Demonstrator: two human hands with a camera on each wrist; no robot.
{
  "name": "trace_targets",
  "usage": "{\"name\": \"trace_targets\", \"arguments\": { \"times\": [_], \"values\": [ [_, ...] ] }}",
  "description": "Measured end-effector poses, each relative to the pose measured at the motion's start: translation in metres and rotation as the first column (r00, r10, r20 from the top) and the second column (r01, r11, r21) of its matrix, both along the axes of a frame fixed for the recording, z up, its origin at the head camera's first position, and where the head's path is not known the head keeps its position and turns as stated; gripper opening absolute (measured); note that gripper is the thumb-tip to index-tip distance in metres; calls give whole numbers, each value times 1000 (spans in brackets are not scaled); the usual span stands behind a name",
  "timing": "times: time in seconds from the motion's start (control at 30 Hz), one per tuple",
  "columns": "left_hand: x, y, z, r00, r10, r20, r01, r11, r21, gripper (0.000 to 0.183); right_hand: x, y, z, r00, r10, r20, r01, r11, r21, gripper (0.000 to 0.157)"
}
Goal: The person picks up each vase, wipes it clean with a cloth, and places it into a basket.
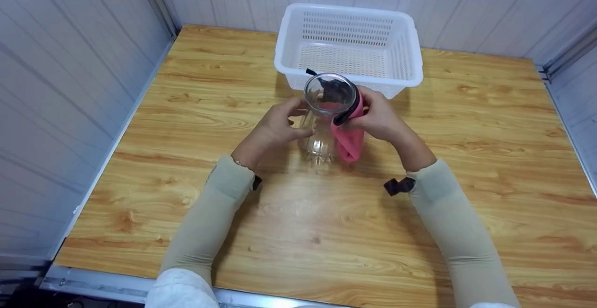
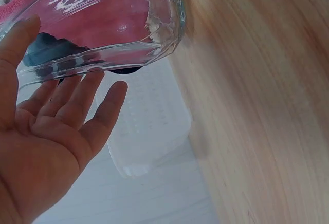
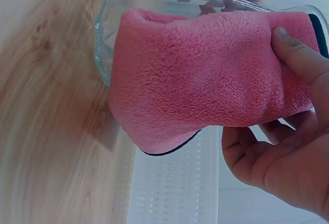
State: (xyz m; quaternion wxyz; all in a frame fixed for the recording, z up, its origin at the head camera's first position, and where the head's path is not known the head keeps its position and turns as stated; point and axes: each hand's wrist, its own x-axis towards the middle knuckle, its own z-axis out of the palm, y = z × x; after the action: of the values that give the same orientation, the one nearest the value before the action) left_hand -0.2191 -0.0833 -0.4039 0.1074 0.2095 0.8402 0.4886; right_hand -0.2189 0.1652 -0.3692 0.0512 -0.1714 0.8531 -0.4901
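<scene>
A clear glass vase with a round rim stands upright in front of the basket, its faceted base near the tabletop. My left hand is at its left side, thumb in front and fingers behind. In the left wrist view those fingers are spread and only lightly bent along the glass. A fluffy pink cloth with dark edging lies against the vase's right side. My right hand grips it near the rim, thumb on top. Dark cloth shows through the vase's mouth.
A white plastic basket with slotted walls stands behind the vase, close to the back wall. The wood-grain table spreads to both sides, with pale panel walls at the back and left.
</scene>
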Motion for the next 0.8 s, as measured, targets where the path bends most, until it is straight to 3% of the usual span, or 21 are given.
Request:
{"name": "trace_targets", "arguments": {
  "times": [0.27,0.43,0.8],
  "values": [
    [-4,0,-2,999,-32,9,32,999,32,69,-4,0,-3,998,34,57,-38,997,65,67],
    [-5,-1,-3,998,-58,10,58,998,16,66,-6,-1,-13,993,77,90,-87,990,112,72],
    [-2,1,-5,998,-49,-40,47,997,-53,64,-4,2,-42,996,84,34,-89,979,182,87]
  ]
}}
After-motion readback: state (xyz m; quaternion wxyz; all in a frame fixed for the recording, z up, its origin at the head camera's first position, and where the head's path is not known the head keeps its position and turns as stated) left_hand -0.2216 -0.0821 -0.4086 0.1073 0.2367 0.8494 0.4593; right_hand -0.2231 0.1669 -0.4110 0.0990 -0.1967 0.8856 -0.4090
